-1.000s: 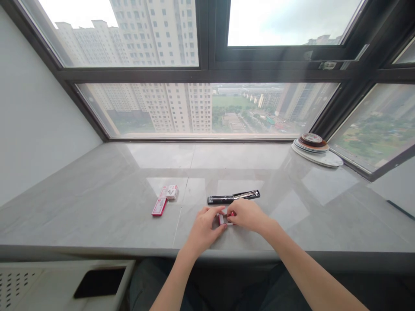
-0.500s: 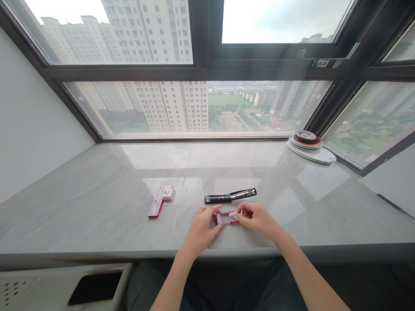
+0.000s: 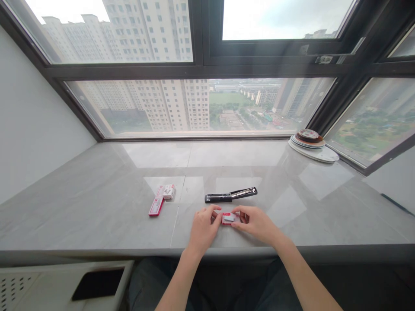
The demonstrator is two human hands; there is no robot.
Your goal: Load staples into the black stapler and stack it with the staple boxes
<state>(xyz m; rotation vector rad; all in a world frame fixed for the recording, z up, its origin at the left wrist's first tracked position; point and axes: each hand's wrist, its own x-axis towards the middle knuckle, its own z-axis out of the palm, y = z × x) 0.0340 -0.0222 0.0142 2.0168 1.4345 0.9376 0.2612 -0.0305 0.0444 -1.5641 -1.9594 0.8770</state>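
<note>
A small red-and-white staple box (image 3: 228, 218) lies on the counter in front of me. My left hand (image 3: 204, 223) has its thumb and bent fingers against the box's left end. Gripping the right end between thumb and fingers is my right hand (image 3: 254, 220); its fingers partly cover the box. Just beyond both hands, a black stapler (image 3: 220, 197) is opened out, its metal track showing on the right part. Off to the left are flat red-and-white boxes (image 3: 157, 206) with a small white box (image 3: 169, 191) beside them.
Stacked plates (image 3: 309, 144) stand at the counter's far right corner by the window. The grey tiled counter (image 3: 97, 207) ends at a front edge near my lap. A pale perforated stool or cabinet top (image 3: 45, 285) with a black phone-like rectangle (image 3: 97, 284) is below left.
The staple box was slid apart with a gap in its middle; now it is pushed together. My left hand has shifted slightly right, and the right hand's fingers now span the box's right end.
</note>
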